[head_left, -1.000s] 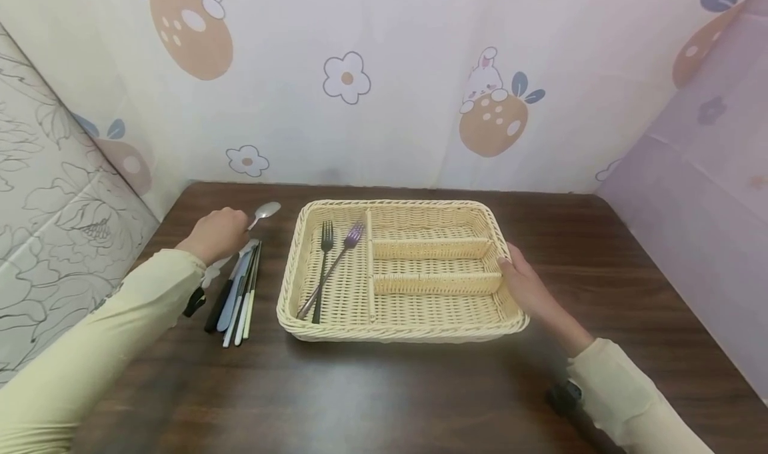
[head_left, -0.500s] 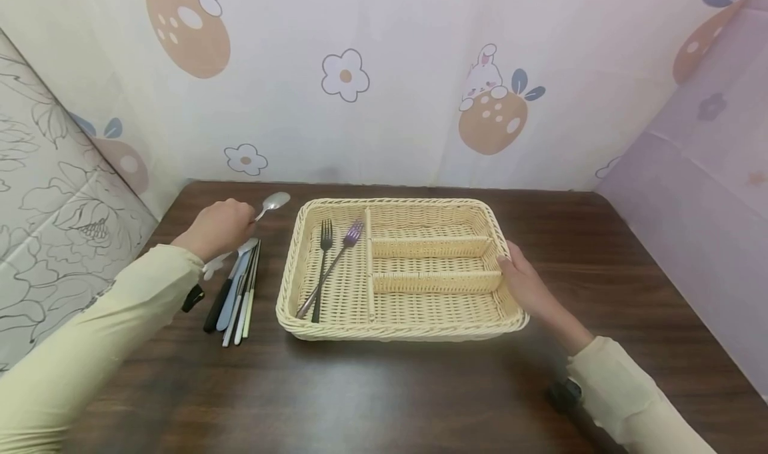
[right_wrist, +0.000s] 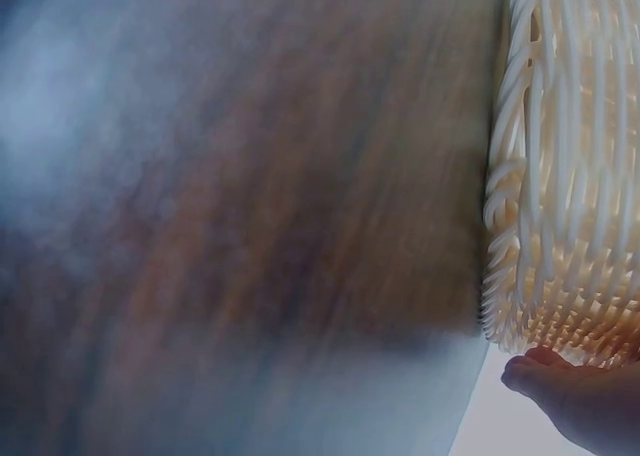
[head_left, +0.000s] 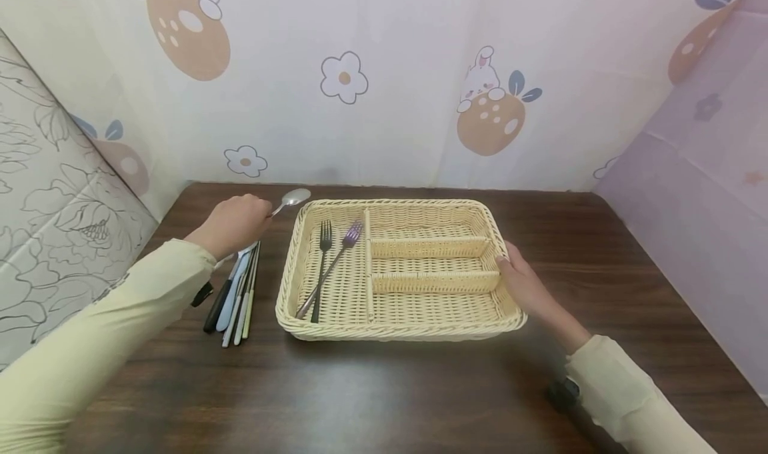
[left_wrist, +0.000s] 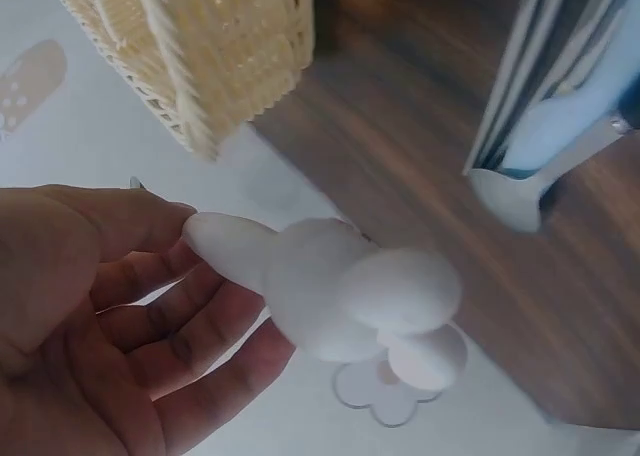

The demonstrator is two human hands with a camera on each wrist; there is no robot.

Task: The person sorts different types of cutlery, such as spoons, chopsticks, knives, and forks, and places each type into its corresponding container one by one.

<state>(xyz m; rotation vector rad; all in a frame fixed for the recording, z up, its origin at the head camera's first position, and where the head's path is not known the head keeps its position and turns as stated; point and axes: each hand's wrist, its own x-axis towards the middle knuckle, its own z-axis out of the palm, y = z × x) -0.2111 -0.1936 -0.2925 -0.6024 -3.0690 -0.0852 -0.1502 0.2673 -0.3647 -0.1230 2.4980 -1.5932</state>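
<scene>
My left hand (head_left: 237, 224) pinches a spoon (head_left: 297, 197) between thumb and fingers, its metal bowl pointing right, close to the basket's far left corner. In the left wrist view, a rounded white decorative handle end (left_wrist: 325, 286) sticks out from the fingers. A cream wicker basket (head_left: 396, 333) with dividers stands mid-table. My right hand (head_left: 525, 284) grips its right side, thumb over the rim; the right wrist view shows part of that hand (right_wrist: 580, 396) at the wicker wall. A black fork (head_left: 325, 237) and a purple fork (head_left: 352, 234) lie crossed in the left compartment.
Left of the basket lies a bunch of cutlery: a black handle (head_left: 217, 314), a blue-grey handle (head_left: 228, 307) and several slim white and yellow-green ends. A metal piece (left_wrist: 515, 198) of it shows in the left wrist view. Patterned cloth (head_left: 408, 134) hangs behind the dark wooden table (head_left: 360, 401).
My left hand has lifted the spoon and carried it rightward toward the basket, away from the cutlery bunch. The right hand and the basket have stayed in place.
</scene>
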